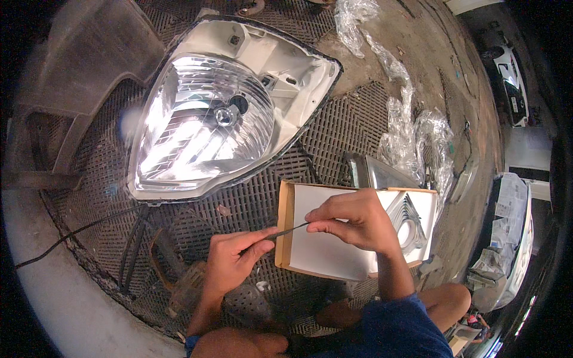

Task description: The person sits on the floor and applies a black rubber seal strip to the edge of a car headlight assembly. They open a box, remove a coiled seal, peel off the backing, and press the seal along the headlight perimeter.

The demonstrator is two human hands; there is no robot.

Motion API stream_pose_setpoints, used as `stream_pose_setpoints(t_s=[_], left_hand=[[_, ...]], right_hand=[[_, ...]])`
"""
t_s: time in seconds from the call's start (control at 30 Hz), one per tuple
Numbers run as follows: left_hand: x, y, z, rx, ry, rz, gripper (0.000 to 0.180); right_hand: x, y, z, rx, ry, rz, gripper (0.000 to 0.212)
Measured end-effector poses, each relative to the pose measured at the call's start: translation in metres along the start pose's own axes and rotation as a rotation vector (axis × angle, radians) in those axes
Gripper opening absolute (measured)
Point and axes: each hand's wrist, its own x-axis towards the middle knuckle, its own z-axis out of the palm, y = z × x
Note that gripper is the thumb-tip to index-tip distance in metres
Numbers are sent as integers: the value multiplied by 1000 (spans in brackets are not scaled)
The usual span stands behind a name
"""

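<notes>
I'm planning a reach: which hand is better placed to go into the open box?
Probably the right hand: it shows over the open box, while the left hand sits to its left. Both hold a thin dark strip.

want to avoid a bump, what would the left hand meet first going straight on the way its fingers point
Probably the right hand, gripping the far end of the thin dark strip; the open box seems lower, but depth is unclear.
</notes>
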Motion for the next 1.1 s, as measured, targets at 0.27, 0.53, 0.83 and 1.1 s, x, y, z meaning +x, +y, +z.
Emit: stream_pose_setpoints(t_s=[0.27,0.53,0.83,1.1], left_hand=[[-5,4,-3,-153,145,-137,17],[-7,10,-6,-50,79,-12,9],[-8,-11,9,-204,301,-189,8],[19,-13,17,-90,288,-176,16]], right_hand=[[0,10,-3,106,119,-10,12],[8,20,42,726,-185,192,31],[21,31,48,295,-107,27,20],[34,41,2,172,-5,134,13]])
